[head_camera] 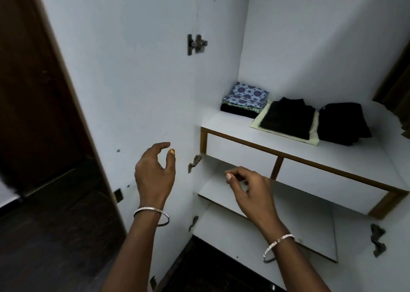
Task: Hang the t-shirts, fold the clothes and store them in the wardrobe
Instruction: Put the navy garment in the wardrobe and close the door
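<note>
Wardrobe (310,47) partly stocked so far
Three folded piles (286,119) sit on the upper shelf (230,119), so folding looks partly done; nothing hung up in view. Left hand (155,171) and right hand (250,191) hover below, loosely curled, holding nothing.

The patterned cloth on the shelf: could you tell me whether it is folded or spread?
Folded: the patterned cloth lies in a compact rectangle on the shelf, layered edges showing.
</note>
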